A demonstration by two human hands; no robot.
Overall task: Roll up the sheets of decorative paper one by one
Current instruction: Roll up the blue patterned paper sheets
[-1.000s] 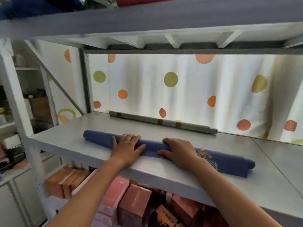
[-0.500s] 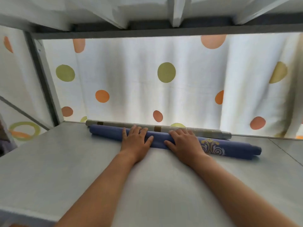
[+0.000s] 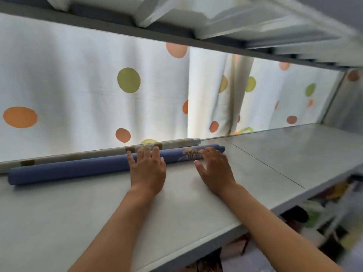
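Note:
A blue roll of decorative paper (image 3: pixel 78 168) with a gold ornament near its right end lies at the back of a grey shelf (image 3: pixel 98 209). Right behind it, against the curtain, lies a thinner grey-green roll (image 3: pixel 82 155) with brown bands. My left hand (image 3: pixel 147 169) lies flat over the blue roll's middle, fingers straight and reaching the grey-green roll. My right hand (image 3: pixel 214 167) rests with spread fingers on the blue roll's right end, beside the ornament.
A white curtain (image 3: pixel 88 85) with orange and green dots hangs behind the shelf. Another shelf board (image 3: pixel 216 22) runs close overhead. Boxes and coloured items (image 3: pixel 324 213) sit blurred below the shelf's front edge at the right.
Both hands have pushed the blue roll from the shelf's front edge to the back, up against the grey-green roll. The view has swung to the right.

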